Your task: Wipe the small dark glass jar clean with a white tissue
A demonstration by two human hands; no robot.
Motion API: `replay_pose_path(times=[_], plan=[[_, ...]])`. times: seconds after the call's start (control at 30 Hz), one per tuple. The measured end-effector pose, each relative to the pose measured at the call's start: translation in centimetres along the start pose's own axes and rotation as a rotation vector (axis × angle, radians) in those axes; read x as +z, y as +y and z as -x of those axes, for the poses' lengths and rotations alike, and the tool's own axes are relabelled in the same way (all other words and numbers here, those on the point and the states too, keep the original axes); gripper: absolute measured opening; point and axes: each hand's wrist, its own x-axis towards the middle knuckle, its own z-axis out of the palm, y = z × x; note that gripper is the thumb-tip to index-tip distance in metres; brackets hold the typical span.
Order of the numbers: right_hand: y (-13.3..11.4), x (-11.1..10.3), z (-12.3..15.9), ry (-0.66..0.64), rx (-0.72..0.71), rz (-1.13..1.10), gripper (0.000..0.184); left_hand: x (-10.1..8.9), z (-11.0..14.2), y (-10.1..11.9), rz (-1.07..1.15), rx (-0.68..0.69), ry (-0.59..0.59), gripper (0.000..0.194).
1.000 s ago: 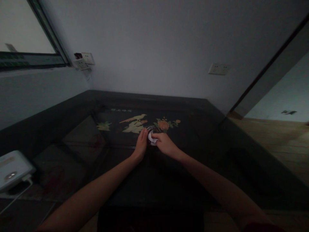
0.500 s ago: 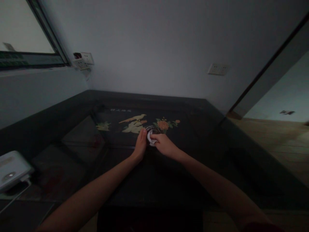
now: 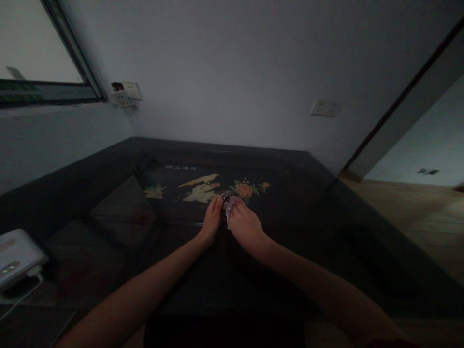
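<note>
At the middle of the dark table [image 3: 290,261] is a small, shiny, round object [image 3: 227,194], mostly covered by my hands; its exact kind is hard to make out in the dim light. My left hand [image 3: 212,220] grips its left side with the fingers held together. Closed around a crumpled white tissue [image 3: 228,220], my right hand [image 3: 248,227] presses against the object from the right and top. Part of the tissue hangs out below the fingers.
Painted birds and flowers [image 3: 201,188] decorate the tabletop. A white device [image 3: 21,256] with a cable stands at the left edge. Behind the table is a wall with sockets [image 3: 324,108]; a window [image 3: 36,48] is at upper left, wooden floor [image 3: 409,212] at right.
My right hand has turned over, its back now facing up, and the tissue has shifted down and over the object. My left hand stays at the object's left side.
</note>
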Motion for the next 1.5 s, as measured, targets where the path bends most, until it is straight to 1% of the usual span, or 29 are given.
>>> replay_pose_path(times=[0.07, 0.17, 0.23, 0.27, 0.33, 0.43, 0.5, 0.53, 0.57, 0.63, 0.7, 0.8, 0.87, 0.93, 1.03, 1.1, 1.17, 1.23, 1.3, 1.37, 1.43, 1.5], plan=[[-0.2, -0.1, 0.0, -0.01, 0.026, -0.022, 0.036, 0.0, 0.0, 0.0, -0.026, 0.033, -0.011, 0.033], [0.0, -0.7, 0.1, -0.061, 0.044, -0.064, 0.033, 0.1, 0.0, 0.1, -0.098, 0.121, -0.057, 0.029], [0.5, -1.2, 0.0, -0.111, 0.073, -0.16, 0.032, 0.1, 0.0, 0.1, -0.109, 0.133, -0.068, 0.029], [0.8, -1.3, -0.1, -0.132, 0.096, -0.244, 0.031, 0.0, -0.1, 0.1, -0.103, 0.125, -0.062, 0.03], [1.5, -1.4, -0.5, -0.132, 0.134, -0.489, 0.031, -0.1, -0.2, -0.1, -0.08, 0.101, -0.036, 0.032], [2.3, -0.9, -1.4, -0.059, 0.179, -1.018, 0.034, -0.3, -0.4, -0.4, -0.031, 0.067, 0.007, 0.036], [2.5, -0.4, -1.8, -0.026, 0.248, -1.367, 0.033, -0.4, -0.4, -0.7, 0.015, 0.048, 0.033, 0.038], [2.5, -0.2, -2.0, -0.016, 0.282, -1.506, 0.032, -0.4, -0.4, -0.7, 0.042, 0.035, 0.041, 0.039], [2.5, -0.1, -2.0, -0.008, 0.308, -1.612, 0.029, -0.4, -0.4, -0.7, 0.071, 0.018, 0.047, 0.04], [2.5, -0.2, -1.8, 0.006, 0.336, -1.746, 0.024, -0.4, -0.3, -0.5, 0.146, -0.036, 0.055, 0.043], [2.8, -0.6, -1.2, 0.024, 0.362, -1.819, 0.021, -0.2, -0.1, 0.1, 0.232, -0.11, 0.051, 0.045], [3.9, -1.4, 0.5, 0.065, 0.419, -1.922, 0.026, 0.1, 0.2, 1.1, 0.341, -0.206, 0.024, 0.045], [4.8, -1.6, 1.7, 0.166, 0.471, -1.981, 0.03, 0.1, 0.3, 1.7, 0.403, -0.226, 0.015, 0.043], [5.7, -1.3, 2.8, 0.287, 0.523, -2.01, 0.034, 0.1, 0.4, 2.1, 0.469, -0.234, 0.002, 0.042], [6.4, 0.0, 3.5, 0.47, 0.601, -2.031, 0.041, 0.1, 0.6, 2.4, 0.547, -0.272, -0.044, 0.042], [6.3, 1.1, 3.5, 0.542, 0.639, -2.048, 0.045, 0.3, 0.7, 2.6, 0.572, -0.294, -0.048, 0.04], [6.0, 2.1, 3.3, 0.572, 0.644, -2.049, 0.047, 0.5, 0.9, 2.9, 0.567, -0.288, -0.034, 0.039], [5.6, 2.8, 3.3, 0.585, 0.624, -2.036, 0.044, 0.7, 1.1, 3.1, 0.538, -0.277, -0.041, 0.039], [5.5, 3.2, 3.4, 0.58, 0.62, -2.02, 0.04, 0.9, 1.3, 3.1, 0.519, -0.282, -0.077, 0.041], [5.5, 3.4, 3.5, 0.561, 0.65, -2.006, 0.037, 1.0, 1.5, 3.1, 0.514, -0.299, -0.112, 0.042], [5.5, 3.6, 3.6, 0.546, 0.681, -1.996, 0.037, 1.1, 1.8, 3.0, 0.507, -0.329, -0.146, 0.041], [5.4, 3.6, 3.5, 0.539, 0.682, -1.996, 0.036, 1.1, 2.0, 3.0, 0.505, -0.374, -0.187, 0.04]])
